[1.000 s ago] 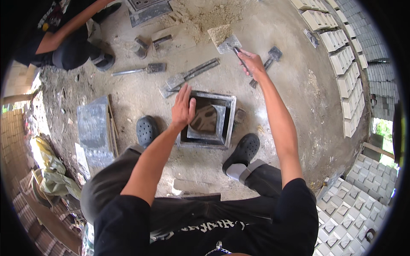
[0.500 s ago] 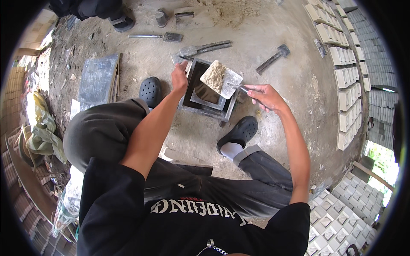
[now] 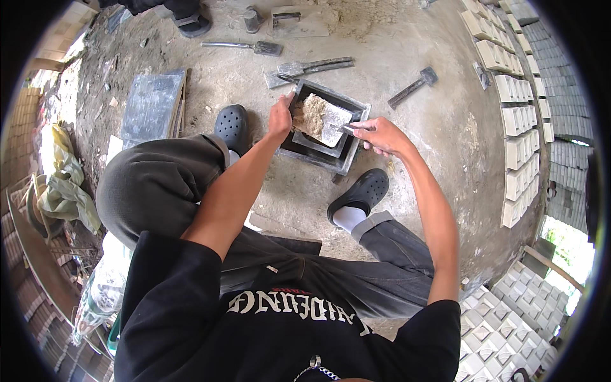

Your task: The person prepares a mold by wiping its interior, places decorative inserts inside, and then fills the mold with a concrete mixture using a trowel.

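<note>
The right hand (image 3: 380,135) is closed around the handle of a trowel (image 3: 331,122), whose flat blade carries a heap of sandy mortar (image 3: 310,114). The trowel's long axis runs across the view, handle at the right in the fist, blade pointing left and tilted over the opening of a square metal mould (image 3: 349,148). The left hand (image 3: 280,118) grips the mould's left rim, fingers curled over the edge, just beside the loaded blade. The mould sits on the concrete floor (image 3: 407,57) between the person's two black clogs: one (image 3: 231,126) just left of the mould, the other (image 3: 365,190) below it to the right.

Beyond the mould lie a second trowel (image 3: 310,67), touching its far corner, and a scraper (image 3: 245,46) farther off. A hammer (image 3: 414,85) lies to the right, head pointing up-right. A flat grey slab (image 3: 150,104) rests at the left. Rows of pale cast blocks (image 3: 519,121) line the right side.
</note>
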Available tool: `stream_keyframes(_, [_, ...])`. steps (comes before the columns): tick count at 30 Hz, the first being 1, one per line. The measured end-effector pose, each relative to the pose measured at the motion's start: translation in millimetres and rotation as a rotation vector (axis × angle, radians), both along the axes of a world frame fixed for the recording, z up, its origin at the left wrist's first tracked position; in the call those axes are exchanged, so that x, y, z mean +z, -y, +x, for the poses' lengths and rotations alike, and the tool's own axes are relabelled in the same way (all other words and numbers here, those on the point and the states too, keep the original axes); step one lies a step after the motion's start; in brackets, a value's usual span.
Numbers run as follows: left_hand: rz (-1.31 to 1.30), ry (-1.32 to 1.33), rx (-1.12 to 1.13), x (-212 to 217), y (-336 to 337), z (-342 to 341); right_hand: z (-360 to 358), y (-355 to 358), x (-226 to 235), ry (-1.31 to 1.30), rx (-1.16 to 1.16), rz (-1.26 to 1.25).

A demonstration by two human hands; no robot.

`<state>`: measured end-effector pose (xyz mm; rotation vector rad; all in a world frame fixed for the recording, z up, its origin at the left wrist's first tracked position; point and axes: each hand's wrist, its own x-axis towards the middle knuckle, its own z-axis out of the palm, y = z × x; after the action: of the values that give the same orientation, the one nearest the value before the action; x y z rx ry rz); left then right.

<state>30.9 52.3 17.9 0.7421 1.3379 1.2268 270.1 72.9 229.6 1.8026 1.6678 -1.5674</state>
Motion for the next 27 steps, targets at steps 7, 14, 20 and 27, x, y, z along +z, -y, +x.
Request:
stream_keyframes(7, [0.026,0.034,0.001,-8.6,0.9,-2.9,-6.1,-5.5,4.6,0.014,0.032,-0.009])
stream_keyframes(14, [-0.054,-0.038,-0.015,-14.8,5.8,-5.2,-10.3,-2.0,6.6,0.041,0.062,0.001])
stream_keyframes(20, [-0.047,0.017,-0.081,-11.8,8.7,-5.6,-17.4,-10.4,8.3,0.081,0.133,0.014])
stream_keyframes(27, [-0.121,0.140,-0.021,-14.8,18.2,-16.3,-22.0,-6.6,14.8,0.075,0.187,0.021])
